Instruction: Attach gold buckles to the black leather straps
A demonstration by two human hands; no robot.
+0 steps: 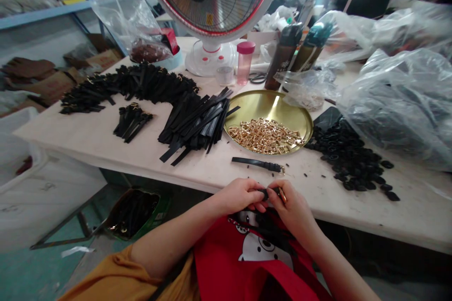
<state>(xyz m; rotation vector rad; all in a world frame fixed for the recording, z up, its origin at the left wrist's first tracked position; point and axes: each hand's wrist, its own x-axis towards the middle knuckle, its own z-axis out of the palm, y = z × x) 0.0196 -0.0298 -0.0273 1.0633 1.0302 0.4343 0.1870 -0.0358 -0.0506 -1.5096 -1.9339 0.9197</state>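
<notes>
- My left hand [240,196] and right hand [293,207] meet just off the near edge of the table [106,143], above a red apron [247,263] on my lap.
- Both hands are closed on one short black strap [265,192]: the left pinches one end, the right pinches the other, where a gold buckle [282,194] shows at my fingertips.
- A finished strap with buckle [259,164] lies flat on the table just beyond my hands, close to the near edge.
- A brass tray [282,108] sits behind that strap, mid-table, holding a heap of loose gold buckles [264,135].
- A fan of long black strips [197,124] lies to the left of the tray; a smaller bundle [132,122] lies further left, and a large pile [130,85] towards the far left edge.
- A spread of small black loops [349,157] covers the table right of the tray.
- A round heater [212,0] stands at the far edge.
</notes>
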